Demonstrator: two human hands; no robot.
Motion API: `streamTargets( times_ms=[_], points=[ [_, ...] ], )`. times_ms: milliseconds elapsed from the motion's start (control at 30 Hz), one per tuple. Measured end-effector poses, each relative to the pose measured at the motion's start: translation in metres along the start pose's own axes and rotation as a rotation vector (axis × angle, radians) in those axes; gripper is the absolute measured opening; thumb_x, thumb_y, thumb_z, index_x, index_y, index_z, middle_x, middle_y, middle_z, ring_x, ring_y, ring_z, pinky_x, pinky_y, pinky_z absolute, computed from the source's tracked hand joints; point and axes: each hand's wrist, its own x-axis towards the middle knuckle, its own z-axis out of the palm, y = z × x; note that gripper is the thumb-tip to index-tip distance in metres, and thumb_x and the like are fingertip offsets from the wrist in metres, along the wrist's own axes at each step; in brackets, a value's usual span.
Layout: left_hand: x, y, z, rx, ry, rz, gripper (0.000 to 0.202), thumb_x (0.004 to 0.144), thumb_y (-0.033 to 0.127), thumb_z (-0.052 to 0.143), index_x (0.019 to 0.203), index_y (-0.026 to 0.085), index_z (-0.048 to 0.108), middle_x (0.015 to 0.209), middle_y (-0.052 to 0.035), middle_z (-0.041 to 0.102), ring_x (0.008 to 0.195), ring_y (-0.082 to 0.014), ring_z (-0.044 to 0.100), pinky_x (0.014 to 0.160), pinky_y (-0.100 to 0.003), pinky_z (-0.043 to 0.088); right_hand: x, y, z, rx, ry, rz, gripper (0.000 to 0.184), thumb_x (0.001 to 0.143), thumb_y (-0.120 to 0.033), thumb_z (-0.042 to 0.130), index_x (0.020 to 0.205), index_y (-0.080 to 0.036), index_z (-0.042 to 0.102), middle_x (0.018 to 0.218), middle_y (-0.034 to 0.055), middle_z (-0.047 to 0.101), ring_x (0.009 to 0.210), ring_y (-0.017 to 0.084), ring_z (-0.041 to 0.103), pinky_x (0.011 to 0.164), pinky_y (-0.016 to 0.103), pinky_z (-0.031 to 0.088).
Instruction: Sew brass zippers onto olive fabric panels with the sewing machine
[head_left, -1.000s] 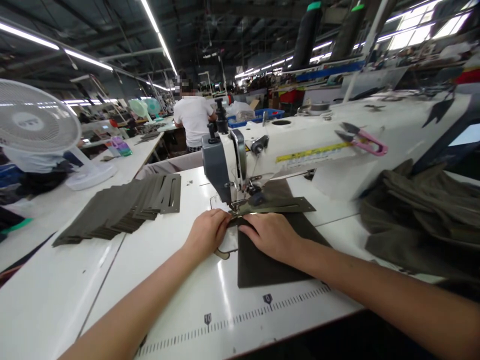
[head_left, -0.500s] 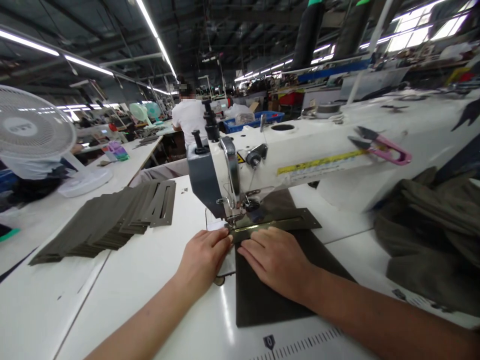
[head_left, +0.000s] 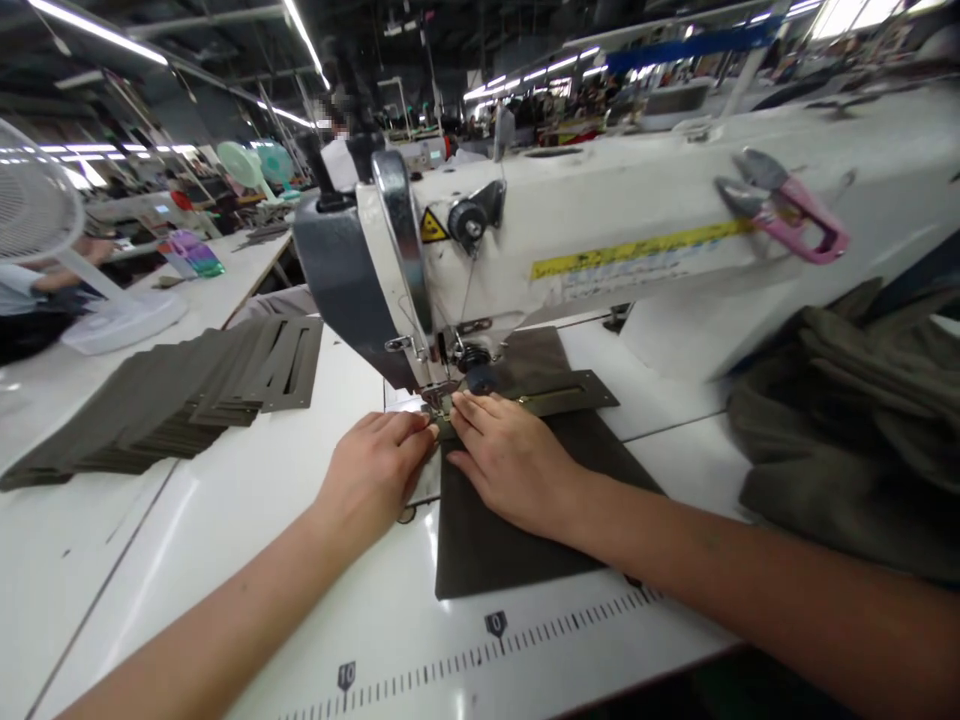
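A dark olive fabric piece (head_left: 495,545) lies on the white table under the needle of a white sewing machine (head_left: 600,240). A slotted olive strip (head_left: 562,395) sits on top of it by the presser foot. My left hand (head_left: 375,470) rests at the fabric's left edge, fingers curled and pinching that edge just in front of the foot. My right hand (head_left: 510,455) lies flat on the fabric, fingers stretched toward the needle and pressing the cloth down.
A fanned stack of slotted olive pieces (head_left: 187,390) lies at the left. A heap of olive fabric (head_left: 847,420) fills the right. Pink thread snips (head_left: 795,205) sit on the machine arm. A ruler (head_left: 480,650) runs along the table's front edge. A white fan (head_left: 45,230) stands far left.
The view has moved closer to the machine head. Both hands have slid forward with the fabric, and my right fingertips now reach the presser foot.
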Motion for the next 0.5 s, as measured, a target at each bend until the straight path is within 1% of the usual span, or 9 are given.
streamTargets(
  times_ms=[100,233,500],
  points=[
    [0.0011,-0.0002,0.0013,-0.004,0.007,-0.013,0.019,0.086,0.016,0.044,0.093,0.013,0.061,0.092,-0.0094,0.063,0.08,-0.0214,0.058,0.07,-0.036,0.048,0.0007,0.0009,-0.0007,0.02,0.005,0.007,0.042,0.085,-0.024,0.05,0.118,0.001,0.052,0.126,0.0197,0.049,0.115,0.028,0.045,0.099,0.04,0.034],
    [0.0031,0.0003,0.0021,0.001,-0.015,-0.043,0.017,0.084,0.014,0.045,0.09,0.014,0.061,0.09,-0.0092,0.063,0.081,-0.0215,0.059,0.07,-0.035,0.048,0.0025,0.0034,0.0022,0.055,0.03,0.003,0.038,0.083,-0.021,0.051,0.115,0.0,0.054,0.122,0.0208,0.052,0.112,0.028,0.047,0.095,0.042,0.037],
    [0.0048,-0.0013,0.005,0.004,0.004,-0.094,0.014,0.081,0.008,0.048,0.083,0.013,0.061,0.086,-0.0084,0.063,0.078,-0.0214,0.059,0.069,-0.035,0.049,0.0073,0.0054,0.0048,0.067,0.061,-0.006,0.028,0.082,-0.018,0.052,0.107,-0.005,0.057,0.112,0.018,0.058,0.108,0.027,0.05,0.089,0.041,0.042]
  ],
)
